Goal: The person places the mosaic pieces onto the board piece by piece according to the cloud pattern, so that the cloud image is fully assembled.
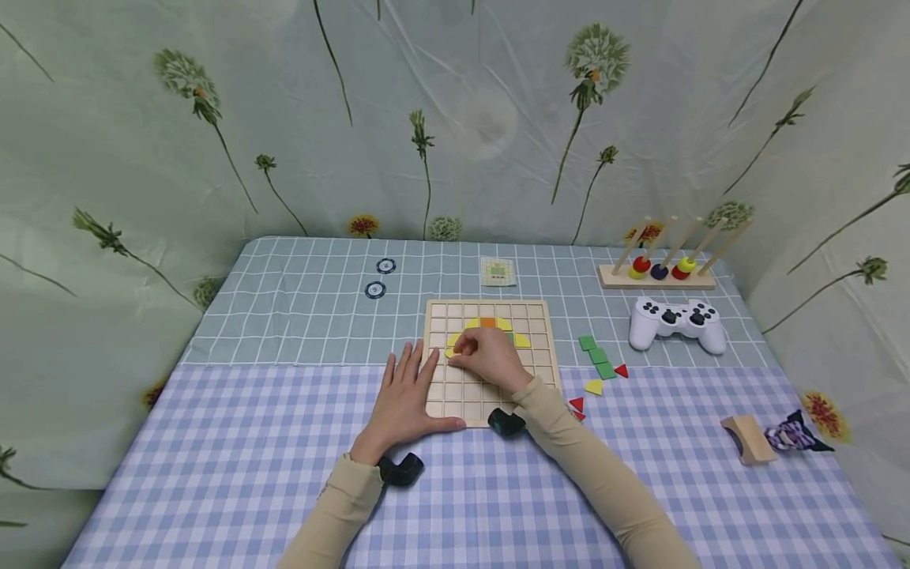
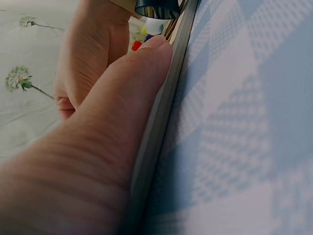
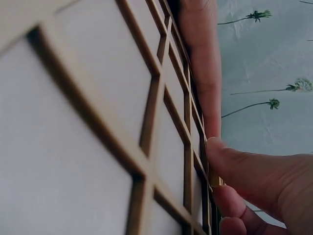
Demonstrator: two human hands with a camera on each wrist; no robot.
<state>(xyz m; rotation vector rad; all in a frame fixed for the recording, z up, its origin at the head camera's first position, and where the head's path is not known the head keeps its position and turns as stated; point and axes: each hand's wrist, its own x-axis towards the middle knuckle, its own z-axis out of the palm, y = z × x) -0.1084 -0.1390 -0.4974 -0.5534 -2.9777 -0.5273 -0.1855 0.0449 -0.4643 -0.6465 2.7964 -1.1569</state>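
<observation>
A square wooden grid board point(image 1: 455, 393) lies in the middle of the table, with yellow tiles point(image 1: 522, 341), an orange tile point(image 1: 487, 322) and a partly covered green tile in its upper cells. My left hand point(image 1: 407, 399) rests along the board's left side, fingers spread, its thumb point(image 2: 142, 73) at the near edge. Over the board, my right hand point(image 1: 490, 357) pinches a small yellow tile point(image 1: 449, 352) between thumb and fingertips, at a left-hand cell. In the right wrist view, the thumb point(image 3: 244, 169) and fingertips meet low at the grid; the hand hides several cells.
Right of the board lie green tiles point(image 1: 598, 356), red triangles point(image 1: 622, 371) and a yellow tile point(image 1: 593, 387). Beyond are a white game controller point(image 1: 678, 322), a bead-peg stand point(image 1: 657, 278), a wooden arch block point(image 1: 750, 440) and a patterned card point(image 1: 498, 272). Two round chips point(image 1: 375, 290) lie back left.
</observation>
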